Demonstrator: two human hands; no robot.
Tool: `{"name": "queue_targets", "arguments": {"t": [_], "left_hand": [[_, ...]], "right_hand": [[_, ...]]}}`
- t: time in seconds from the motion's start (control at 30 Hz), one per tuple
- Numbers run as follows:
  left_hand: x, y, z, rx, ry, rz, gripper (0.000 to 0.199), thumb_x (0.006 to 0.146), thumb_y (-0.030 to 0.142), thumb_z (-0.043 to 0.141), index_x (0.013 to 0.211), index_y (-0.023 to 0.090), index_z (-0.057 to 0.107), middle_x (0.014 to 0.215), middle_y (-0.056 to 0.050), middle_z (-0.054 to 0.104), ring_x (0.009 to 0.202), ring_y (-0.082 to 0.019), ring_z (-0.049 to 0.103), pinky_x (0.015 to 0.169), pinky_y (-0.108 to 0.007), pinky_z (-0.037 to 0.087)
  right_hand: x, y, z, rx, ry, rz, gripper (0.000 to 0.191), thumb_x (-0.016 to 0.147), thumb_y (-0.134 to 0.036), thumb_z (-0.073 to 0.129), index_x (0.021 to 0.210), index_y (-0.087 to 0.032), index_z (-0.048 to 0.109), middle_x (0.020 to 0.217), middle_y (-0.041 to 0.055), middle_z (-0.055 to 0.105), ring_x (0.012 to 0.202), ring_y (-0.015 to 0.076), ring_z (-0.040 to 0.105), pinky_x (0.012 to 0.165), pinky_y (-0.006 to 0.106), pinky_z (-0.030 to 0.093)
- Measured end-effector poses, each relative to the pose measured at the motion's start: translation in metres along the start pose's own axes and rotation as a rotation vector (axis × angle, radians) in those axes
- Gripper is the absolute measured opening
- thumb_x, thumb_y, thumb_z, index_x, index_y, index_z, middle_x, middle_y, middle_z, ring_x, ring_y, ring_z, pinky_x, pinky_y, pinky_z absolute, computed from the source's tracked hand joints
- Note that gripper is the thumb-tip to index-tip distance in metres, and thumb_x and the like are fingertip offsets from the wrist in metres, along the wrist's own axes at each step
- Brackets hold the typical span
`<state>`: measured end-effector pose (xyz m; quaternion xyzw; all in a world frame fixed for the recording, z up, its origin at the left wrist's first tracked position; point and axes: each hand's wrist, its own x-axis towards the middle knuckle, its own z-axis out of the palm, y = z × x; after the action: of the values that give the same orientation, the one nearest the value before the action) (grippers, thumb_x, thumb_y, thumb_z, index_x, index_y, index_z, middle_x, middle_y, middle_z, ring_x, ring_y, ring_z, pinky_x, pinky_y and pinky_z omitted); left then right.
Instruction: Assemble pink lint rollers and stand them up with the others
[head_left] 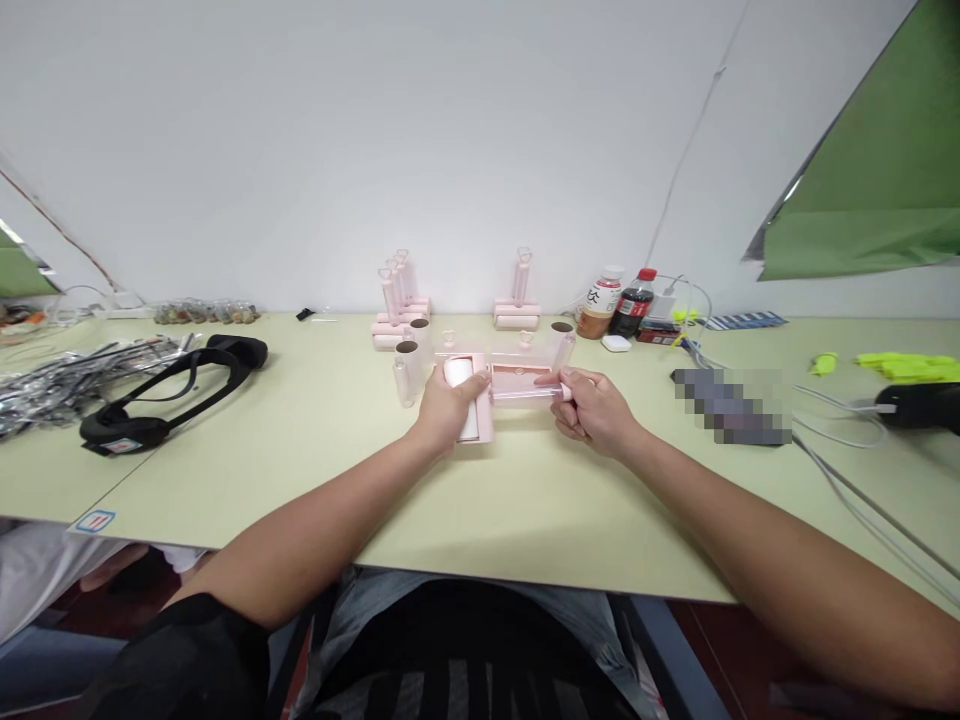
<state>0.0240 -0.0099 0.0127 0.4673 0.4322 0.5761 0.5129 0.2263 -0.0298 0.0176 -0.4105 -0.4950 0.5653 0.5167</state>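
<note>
My left hand (448, 402) is closed around the head of a pink lint roller (485, 425), whose white roll (463, 400) shows beside the thumb. The closed fingers of my right hand (592, 408) hold the far end of its pale handle (529, 394), which runs level between both hands above the table. Just behind lie more pink and clear roller parts (491, 345), partly hidden by what I hold. Refill rolls with brown cardboard cores (406, 368) stand left of my left hand; another roll (562, 343) stands behind my right hand.
Several upright pink lint rollers (401, 318) stand by the wall, with one lint roller (517, 312) farther right. Two drink bottles (632, 302), a white case (616, 343) and cables (847, 412) are at right. A black headset (176, 395) and plastic-wrapped pieces (71, 390) lie left.
</note>
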Motion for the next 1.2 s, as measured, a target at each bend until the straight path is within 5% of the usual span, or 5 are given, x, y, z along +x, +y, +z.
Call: {"name": "queue_targets", "arguments": {"t": [0.6,0.83,0.97,1.07,1.2], "left_hand": [[0.0,0.003,-0.004,0.074,-0.075,0.157,0.048,0.067,0.042,0.078,0.1,0.021,0.051,0.079,0.001,0.062,0.069,-0.015,0.062,0.07,-0.029,0.051],[0.004,0.013,-0.006,-0.265,-0.35,-0.084,0.055,0.078,0.06,0.059,0.108,0.015,0.054,0.086,-0.008,0.067,0.07,-0.021,0.066,0.06,-0.033,0.053],[-0.001,0.013,-0.005,-0.177,-0.467,-0.019,0.049,0.077,0.047,0.068,0.114,0.016,0.056,0.106,-0.012,0.067,0.087,-0.022,0.066,0.064,-0.032,0.053],[-0.01,0.006,-0.001,-0.125,-0.542,0.115,0.056,0.077,0.042,0.073,0.124,0.021,0.05,0.125,-0.012,0.061,0.104,-0.02,0.062,0.077,-0.03,0.051],[-0.016,-0.003,0.002,-0.071,-0.436,0.171,0.05,0.085,0.056,0.059,0.115,0.019,0.047,0.113,-0.011,0.064,0.079,-0.014,0.063,0.065,-0.026,0.048]], "right_hand": [[0.002,0.0,-0.004,0.097,-0.057,0.103,0.029,0.081,-0.045,0.064,0.079,-0.016,0.061,0.039,-0.0056,0.045,0.032,0.0073,0.029,0.031,0.021,0.031],[0.006,-0.007,-0.01,0.228,-0.024,-0.003,0.025,0.081,-0.042,0.066,0.082,-0.018,0.063,0.05,-0.0021,0.058,0.038,0.0097,0.042,0.039,0.024,0.042],[0.002,-0.006,-0.002,0.387,-0.138,-0.023,0.026,0.081,-0.048,0.069,0.079,-0.022,0.061,0.068,-0.0029,0.064,0.048,0.0088,0.051,0.049,0.024,0.048],[-0.003,0.007,0.012,0.295,-0.26,-0.015,0.033,0.079,-0.049,0.071,0.101,-0.026,0.064,0.088,-0.0004,0.067,0.054,0.009,0.056,0.055,0.027,0.052],[-0.005,0.027,0.024,-0.032,-0.382,-0.027,0.042,0.083,-0.058,0.062,0.106,-0.023,0.065,0.092,0.0054,0.069,0.062,0.0141,0.063,0.06,0.032,0.055]]}}
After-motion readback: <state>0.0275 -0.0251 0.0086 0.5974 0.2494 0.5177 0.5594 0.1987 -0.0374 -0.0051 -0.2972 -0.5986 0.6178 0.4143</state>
